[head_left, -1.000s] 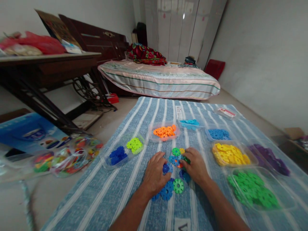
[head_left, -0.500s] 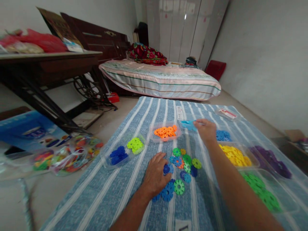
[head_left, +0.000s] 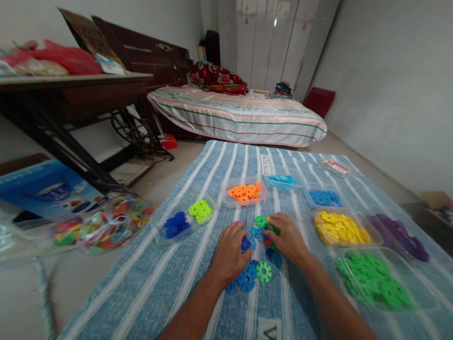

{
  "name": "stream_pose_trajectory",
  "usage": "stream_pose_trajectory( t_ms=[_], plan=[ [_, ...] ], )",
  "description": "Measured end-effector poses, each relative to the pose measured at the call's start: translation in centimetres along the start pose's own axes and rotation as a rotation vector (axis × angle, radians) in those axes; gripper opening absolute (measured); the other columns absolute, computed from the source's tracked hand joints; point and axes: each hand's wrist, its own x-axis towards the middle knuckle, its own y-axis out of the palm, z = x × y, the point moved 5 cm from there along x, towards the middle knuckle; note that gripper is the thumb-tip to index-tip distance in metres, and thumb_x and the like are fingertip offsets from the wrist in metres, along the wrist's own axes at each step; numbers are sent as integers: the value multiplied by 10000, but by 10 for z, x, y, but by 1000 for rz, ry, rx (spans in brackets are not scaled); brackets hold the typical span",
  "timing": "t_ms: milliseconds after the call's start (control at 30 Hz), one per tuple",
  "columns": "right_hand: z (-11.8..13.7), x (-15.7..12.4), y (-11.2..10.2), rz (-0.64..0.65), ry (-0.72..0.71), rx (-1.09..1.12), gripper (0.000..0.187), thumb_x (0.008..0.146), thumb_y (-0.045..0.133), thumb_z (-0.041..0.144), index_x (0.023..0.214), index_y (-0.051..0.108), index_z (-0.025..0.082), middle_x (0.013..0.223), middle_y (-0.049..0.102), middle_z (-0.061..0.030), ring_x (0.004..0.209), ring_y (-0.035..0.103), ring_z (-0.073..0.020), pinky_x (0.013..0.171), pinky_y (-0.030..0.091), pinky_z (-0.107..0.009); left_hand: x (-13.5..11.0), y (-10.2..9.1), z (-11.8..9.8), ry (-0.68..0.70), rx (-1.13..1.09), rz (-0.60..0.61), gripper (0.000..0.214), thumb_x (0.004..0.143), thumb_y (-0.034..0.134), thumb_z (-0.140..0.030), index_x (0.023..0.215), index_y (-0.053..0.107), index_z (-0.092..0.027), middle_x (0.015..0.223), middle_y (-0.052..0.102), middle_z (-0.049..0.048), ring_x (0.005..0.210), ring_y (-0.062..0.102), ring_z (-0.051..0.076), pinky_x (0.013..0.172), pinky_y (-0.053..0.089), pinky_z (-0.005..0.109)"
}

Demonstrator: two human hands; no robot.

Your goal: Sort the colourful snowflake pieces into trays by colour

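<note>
My left hand [head_left: 231, 252] rests on the cloth with thumb and fingers apart, curved around the left side of a loose pile of flower-shaped plastic discs. A dark blue disc [head_left: 245, 243] lies between its thumb and fingertips, and I see no grip on it. On the pile's right side is my right hand [head_left: 289, 238], its thumb and fingers apart over green and orange discs that it partly covers. A green disc [head_left: 261, 221] lies at the pile's far end. Nearer me are a light green disc [head_left: 264, 271] and a larger blue disc [head_left: 247, 277].
Clear tubs hold sorted discs: orange [head_left: 244, 192], light blue [head_left: 282, 181], blue [head_left: 323, 198], yellow [head_left: 341, 227], purple [head_left: 399, 236], green [head_left: 375, 278], and dark blue with lime [head_left: 177, 225]. A bag of mixed pieces [head_left: 106, 231] lies left of the striped cloth [head_left: 141, 302].
My right hand has come back from the light blue tub to the right side of the loose pile. My left hand has stayed almost in place.
</note>
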Motion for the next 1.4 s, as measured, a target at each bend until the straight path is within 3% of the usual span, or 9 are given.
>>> stream_pose_trajectory(
  t_ms=[167, 567, 733, 867, 1000, 1167, 1400],
  plan=[
    [12, -11, 5, 31, -10, -48, 289, 752, 598, 365, 980, 641, 191, 1115, 579, -112, 1078, 489, -248, 935, 384, -419, 0, 2, 3, 26, 19, -40, 315, 694, 585, -220, 1001, 576, -151, 1238, 534, 137, 1201, 435, 274, 1019, 348, 496],
    [4, -19, 5, 3, 37, -11, 196, 765, 570, 286, 914, 658, 195, 1058, 596, -97, 1008, 525, -221, 902, 415, -371, 0, 7, 11, 26, 51, -104, 368, 734, 536, -195, 1095, 574, -135, 1224, 549, 131, 1193, 449, 256, 1019, 379, 471],
    [4, 0, 2, -54, 20, -63, 201, 804, 518, 291, 934, 642, 200, 997, 599, -86, 960, 523, -203, 868, 418, -348, 0, 6, 10, 28, 58, -101, 368, 741, 514, -186, 1102, 569, -140, 1222, 551, 130, 1188, 453, 256, 1015, 377, 486],
    [8, 18, 10, 6, 22, -185, 164, 766, 580, 316, 870, 646, 208, 1040, 587, -94, 1050, 473, -237, 919, 371, -382, 0, 6, 10, 22, 60, -102, 372, 735, 511, -177, 1103, 567, -161, 1223, 552, 115, 1189, 455, 251, 1015, 377, 485],
    [12, 22, 13, 36, 61, -152, 130, 727, 618, 279, 826, 636, 196, 1042, 586, -85, 1026, 486, -223, 907, 372, -370, 0, 6, 12, 29, 64, -115, 358, 735, 502, -180, 1084, 575, -155, 1213, 558, 117, 1176, 465, 252, 1007, 389, 478],
    [13, 16, 3, -57, 99, 2, 39, 718, 579, 184, 711, 615, 196, 859, 618, -47, 892, 535, -182, 824, 414, -316, 3, 5, 14, 47, 66, -119, 339, 750, 494, -200, 1075, 582, -151, 1210, 563, 120, 1170, 470, 254, 1003, 391, 481],
    [22, -9, -27, -151, 89, 85, 103, 746, 545, 199, 677, 620, 211, 950, 636, -60, 982, 547, -189, 883, 421, -350, 4, 3, 14, 44, 82, -96, 328, 752, 494, -213, 1059, 590, -143, 1205, 567, 124, 1170, 471, 262, 1003, 387, 487]
  ],
)
